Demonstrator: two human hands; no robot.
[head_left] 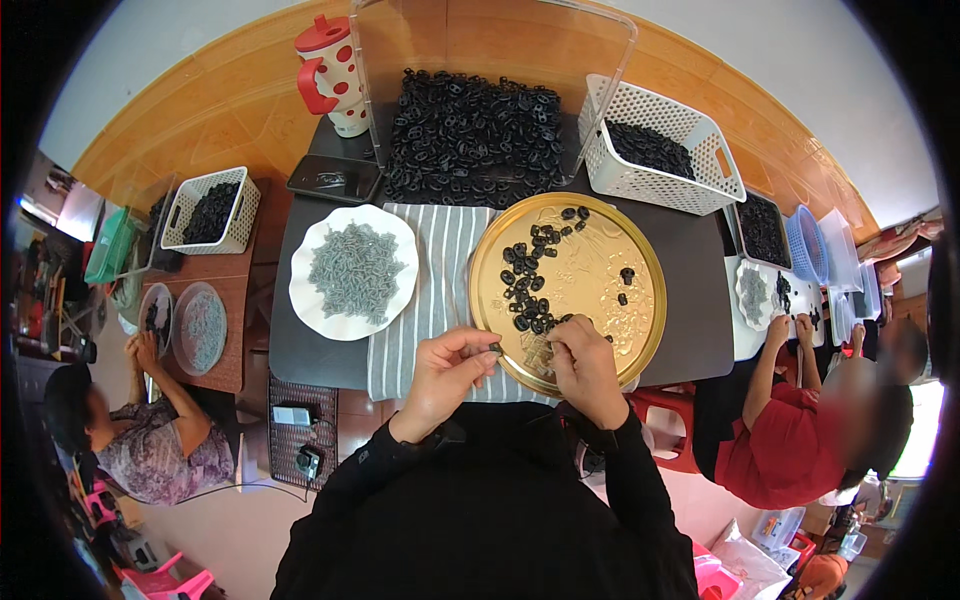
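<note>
Pinches one small black part [495, 348] in the left hand [447, 373], at the near-left rim of one round gold tray [600, 228]

Grips it between thumb and forefinger, with the other fingers loosely curled; holds the right hand [588, 373] with fingers bunched at the tray's near side, but cannot tell whether on anything; has dozens of black parts [520, 322] in the tray, mostly overlapping in one curved band, too tangled to count; has one striped cloth [430, 260] partly under the tray and, to the left, one scalloped white plate [301, 275] of uncountable grey pieces [358, 265]; has, farther back, one clear bin [500, 42] and one white basket [665, 187], both holding more black parts, plus one spotted cup [350, 85] and one dark phone [335, 178]
</note>
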